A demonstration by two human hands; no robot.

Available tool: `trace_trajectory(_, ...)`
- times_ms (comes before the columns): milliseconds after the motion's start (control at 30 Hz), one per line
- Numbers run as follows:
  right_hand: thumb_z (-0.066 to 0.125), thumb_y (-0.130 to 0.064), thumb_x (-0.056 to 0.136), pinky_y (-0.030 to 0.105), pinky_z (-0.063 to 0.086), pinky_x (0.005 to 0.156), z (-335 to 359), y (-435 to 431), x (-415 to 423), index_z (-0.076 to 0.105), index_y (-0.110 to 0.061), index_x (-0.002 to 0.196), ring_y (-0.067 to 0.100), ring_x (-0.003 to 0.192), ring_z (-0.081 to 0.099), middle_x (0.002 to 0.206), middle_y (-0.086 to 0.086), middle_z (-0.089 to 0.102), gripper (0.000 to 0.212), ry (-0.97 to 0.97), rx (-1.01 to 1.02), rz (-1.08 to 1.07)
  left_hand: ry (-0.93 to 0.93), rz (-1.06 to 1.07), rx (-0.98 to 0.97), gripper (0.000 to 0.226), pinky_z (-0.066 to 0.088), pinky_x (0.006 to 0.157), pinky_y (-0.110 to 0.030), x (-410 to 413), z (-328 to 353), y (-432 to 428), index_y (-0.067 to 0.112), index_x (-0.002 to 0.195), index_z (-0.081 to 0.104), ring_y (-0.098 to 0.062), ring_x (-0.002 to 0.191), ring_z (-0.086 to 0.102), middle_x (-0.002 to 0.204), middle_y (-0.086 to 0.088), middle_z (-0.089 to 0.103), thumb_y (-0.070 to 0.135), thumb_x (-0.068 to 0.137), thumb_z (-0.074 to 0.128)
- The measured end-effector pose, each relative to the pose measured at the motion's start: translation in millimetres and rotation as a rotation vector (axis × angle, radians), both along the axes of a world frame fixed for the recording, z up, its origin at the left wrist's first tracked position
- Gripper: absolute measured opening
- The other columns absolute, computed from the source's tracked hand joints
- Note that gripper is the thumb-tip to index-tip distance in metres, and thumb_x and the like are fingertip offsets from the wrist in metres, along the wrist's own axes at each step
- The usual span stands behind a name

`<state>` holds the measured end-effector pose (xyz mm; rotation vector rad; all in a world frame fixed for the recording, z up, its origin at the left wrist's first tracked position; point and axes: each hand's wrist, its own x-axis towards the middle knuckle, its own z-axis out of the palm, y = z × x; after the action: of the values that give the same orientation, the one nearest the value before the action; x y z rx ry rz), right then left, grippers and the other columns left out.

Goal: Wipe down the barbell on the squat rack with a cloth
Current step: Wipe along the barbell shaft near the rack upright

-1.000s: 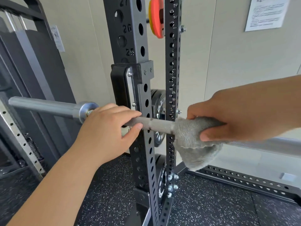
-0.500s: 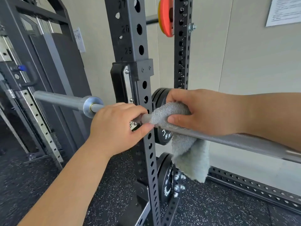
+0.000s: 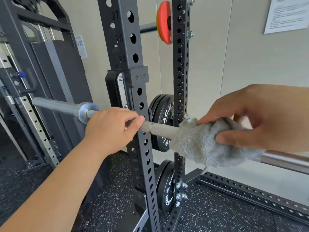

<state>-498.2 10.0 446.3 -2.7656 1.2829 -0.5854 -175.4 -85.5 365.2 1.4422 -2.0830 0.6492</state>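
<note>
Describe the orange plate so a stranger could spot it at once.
Find the black holed upright behind the barbell. Near its top, an orange plate hangs edge-on on a dark peg. The plates stored lower on that upright are black with white lettering; this is the only orange one.

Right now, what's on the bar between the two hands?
In the head view, only a bare knurled stretch of the barbell lies between the left hand and the grey cloth that the right hand grips.

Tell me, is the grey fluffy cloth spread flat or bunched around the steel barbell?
Bunched: the grey fluffy cloth wraps the steel barbell, gripped by the right hand.
</note>
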Motion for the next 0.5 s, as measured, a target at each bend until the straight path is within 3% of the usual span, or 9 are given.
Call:
trace_trajectory(67, 0.065, -0.067, 0.067, 0.026, 0.056, 0.073, -0.9, -4.0, -5.1, 0.063, -0.069, 0.097, -0.006, 0.082, 0.066, 0.094, -0.036, 0.065, 0.030, -0.015, 0.061, 0.006, -0.010, 0.011, -0.029, 0.058, 0.045, 0.055, -0.032, -1.4, -0.6, -0.4, 0.028, 0.068, 0.050, -0.008, 0.070, 0.052, 0.065, 0.009, 0.054, 0.063, 0.099, 0.014)
trace_trajectory(167, 0.064, -0.066, 0.069, 0.022, 0.054, 0.084, -10.3, -11.2, 5.8, 0.063, -0.063, 0.099, -0.013, 0.094, 0.058, 0.104, -0.035, 0.058, 0.029, -0.001, 0.047, 0.018, -0.025, 0.004, -0.055, 0.058, 0.045, 0.053, -0.034, -1.3, -1.9, -1.2, 0.026, 0.066, 0.047, -0.010, 0.068, 0.051, 0.062, 0.007, 0.052, 0.060, 0.100, 0.015)
trace_trajectory(233, 0.060, -0.063, 0.078, 0.017, 0.046, 0.092, -15.6, -14.0, 16.9, 0.054, -0.069, 0.113, -0.017, 0.103, 0.050, 0.115, -0.039, 0.050, 0.036, 0.061, 0.081, 0.066, -0.031, -0.003, -0.068, 0.057, 0.045, 0.053, -0.035, -0.1, -2.1, -1.5, 0.026, 0.066, 0.048, -0.010, 0.067, 0.051, 0.061, 0.007, 0.052, 0.059, 0.101, 0.017)
trace_trajectory(333, 0.052, -0.058, 0.090, 0.015, 0.045, 0.087, -21.2, -13.0, 24.8, 0.031, -0.073, 0.134, -0.017, 0.098, 0.053, 0.117, -0.041, 0.048, 0.051, 0.135, 0.193, 0.071, -0.035, -0.014, -0.078, 0.056, 0.046, 0.053, -0.035, 1.7, -2.6, -1.2, 0.027, 0.069, 0.050, -0.009, 0.067, 0.051, 0.063, 0.007, 0.053, 0.059, 0.101, 0.017)
trace_trajectory(433, 0.032, -0.062, 0.094, 0.013, 0.042, 0.081, -28.1, -3.8, 17.2, 0.011, -0.064, 0.146, -0.012, 0.090, 0.049, 0.111, -0.031, 0.047, 0.056, 0.326, -0.067, 0.035, -0.033, -0.025, -0.098, 0.056, 0.045, 0.053, -0.033, 3.6, -4.6, -1.1, 0.029, 0.070, 0.051, -0.009, 0.068, 0.052, 0.065, 0.009, 0.054, 0.060, 0.100, 0.016)
trace_trajectory(500, 0.022, -0.062, 0.096, 0.017, 0.049, 0.065, -29.8, 6.4, 9.1, 0.019, -0.058, 0.148, -0.005, 0.075, 0.050, 0.097, -0.024, 0.047, 0.052, 0.383, -0.283, -0.006, -0.037, -0.027, -0.113, 0.059, 0.043, 0.052, -0.031, 4.0, -5.0, -2.5, 0.029, 0.072, 0.054, -0.010, 0.069, 0.054, 0.066, 0.009, 0.056, 0.062, 0.101, 0.014)
